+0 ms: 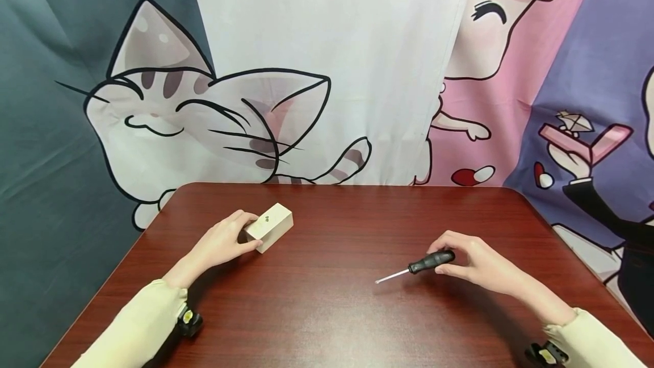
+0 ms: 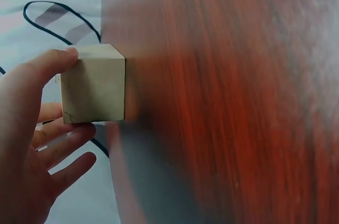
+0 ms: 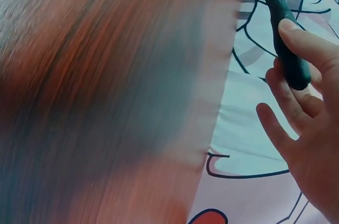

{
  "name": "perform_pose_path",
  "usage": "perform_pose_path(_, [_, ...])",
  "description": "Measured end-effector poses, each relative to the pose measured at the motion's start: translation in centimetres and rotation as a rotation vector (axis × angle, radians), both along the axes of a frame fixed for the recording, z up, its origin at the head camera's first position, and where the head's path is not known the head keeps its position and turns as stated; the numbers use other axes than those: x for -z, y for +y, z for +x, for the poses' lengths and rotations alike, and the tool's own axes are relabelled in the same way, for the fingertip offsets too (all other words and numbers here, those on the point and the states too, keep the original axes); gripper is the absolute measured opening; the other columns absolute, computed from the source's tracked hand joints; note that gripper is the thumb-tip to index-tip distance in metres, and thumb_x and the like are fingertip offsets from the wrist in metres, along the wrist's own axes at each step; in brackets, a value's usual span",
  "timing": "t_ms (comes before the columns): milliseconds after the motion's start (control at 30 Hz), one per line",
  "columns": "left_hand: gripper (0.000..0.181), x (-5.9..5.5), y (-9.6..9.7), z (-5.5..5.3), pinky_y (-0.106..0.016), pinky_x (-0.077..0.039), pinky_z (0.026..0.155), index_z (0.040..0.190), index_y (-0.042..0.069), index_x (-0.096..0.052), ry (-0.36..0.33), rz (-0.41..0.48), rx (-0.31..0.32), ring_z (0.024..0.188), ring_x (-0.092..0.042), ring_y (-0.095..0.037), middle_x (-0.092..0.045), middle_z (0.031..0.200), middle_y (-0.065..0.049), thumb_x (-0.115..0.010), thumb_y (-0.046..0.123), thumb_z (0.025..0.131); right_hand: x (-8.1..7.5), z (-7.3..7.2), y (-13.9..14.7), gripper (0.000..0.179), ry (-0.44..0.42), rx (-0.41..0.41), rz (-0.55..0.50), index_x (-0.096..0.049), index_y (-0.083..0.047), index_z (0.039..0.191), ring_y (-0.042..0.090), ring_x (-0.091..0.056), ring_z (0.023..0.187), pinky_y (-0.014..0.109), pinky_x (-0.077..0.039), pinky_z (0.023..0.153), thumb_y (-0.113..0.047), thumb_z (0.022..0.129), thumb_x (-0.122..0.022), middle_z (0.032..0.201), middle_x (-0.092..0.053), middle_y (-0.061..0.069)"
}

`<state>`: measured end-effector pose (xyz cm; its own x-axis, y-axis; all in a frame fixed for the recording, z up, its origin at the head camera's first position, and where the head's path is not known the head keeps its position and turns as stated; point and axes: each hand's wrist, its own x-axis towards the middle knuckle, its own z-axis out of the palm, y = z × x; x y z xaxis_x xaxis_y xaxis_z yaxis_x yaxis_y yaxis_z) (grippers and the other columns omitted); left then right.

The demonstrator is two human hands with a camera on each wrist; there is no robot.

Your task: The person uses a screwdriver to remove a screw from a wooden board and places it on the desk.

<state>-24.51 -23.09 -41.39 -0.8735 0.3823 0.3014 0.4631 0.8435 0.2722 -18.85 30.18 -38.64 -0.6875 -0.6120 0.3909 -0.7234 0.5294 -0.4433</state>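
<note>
block (image 1: pixel 274 222) pinched in left hand (image 1: pixel 219 242), thumb opposing fingers; well right of the block, right hand (image 1: pixel 472 260) pinches black-handled screwdriver (image 1: pixel 426 263) likewise; keeping both grips steady should help.

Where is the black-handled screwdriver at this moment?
In the head view, the black-handled screwdriver is right of centre, held in the right hand over the red-brown table.

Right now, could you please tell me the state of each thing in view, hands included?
Block: held at one end, two dark marks on its upper face.
Screwdriver: held by its handle, bare shaft pointing leftward.
Left hand: gripping the block.
Right hand: pinching the screwdriver.
Table: shiny under light.
Cloth: hanging behind the table.
Wrist cameras: worn at both cuffs.
</note>
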Motion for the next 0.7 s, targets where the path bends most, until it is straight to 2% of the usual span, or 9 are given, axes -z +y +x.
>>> perform_pose_path(200, [0.051, 0.2, 0.6, 0.0, -0.036, -0.053, 0.078, 0.124, 0.010, -0.062, -0.008, 0.027, 0.053, 0.092, -0.062, -0.017, -0.063, 0.109, -0.004, -0.080, 0.032, 0.081, -0.5, 0.2, -0.4, 0.040, -0.054, 0.039, -0.030, -0.065, -0.031, 0.107, -0.001, -0.057, 0.087, 0.015, -0.044, 0.076, -0.013, 0.077, -0.085, 0.096, -0.064, -0.017])
perform_pose_path(333, [0.051, 0.4, 1.1, 0.0, -0.034, -0.053, 0.079, 0.124, 0.012, -0.061, -0.017, 0.042, 0.086, 0.092, -0.062, -0.015, -0.062, 0.109, -0.002, -0.080, 0.031, 0.081, -0.9, 0.4, -0.9, 0.036, -0.072, 0.034, -0.082, -0.067, -0.026, 0.108, 0.001, -0.059, 0.087, 0.016, -0.046, 0.077, -0.014, 0.078, -0.083, 0.097, -0.065, -0.015])
perform_pose_path(567, [0.052, 0.4, 2.2, 0.1, -0.033, -0.052, 0.080, 0.127, 0.012, -0.060, -0.023, 0.061, 0.147, 0.093, -0.061, -0.015, -0.061, 0.109, -0.001, -0.079, 0.026, 0.080, -1.5, 0.6, -1.9, 0.037, -0.064, 0.044, -0.183, -0.068, -0.020, 0.109, 0.006, -0.062, 0.088, 0.015, -0.047, 0.080, -0.006, 0.078, -0.083, 0.099, -0.066, -0.010])
perform_pose_path(700, [0.053, 0.5, 2.7, 0.1, -0.034, -0.052, 0.083, 0.128, 0.012, -0.059, -0.019, 0.082, 0.175, 0.096, -0.061, -0.015, -0.061, 0.112, 0.000, -0.079, 0.023, 0.080, -1.6, 0.7, -2.3, 0.038, -0.132, 0.059, -0.214, -0.066, -0.021, 0.112, 0.006, -0.065, 0.089, 0.016, -0.051, 0.080, -0.006, 0.080, -0.081, 0.101, -0.065, -0.008])
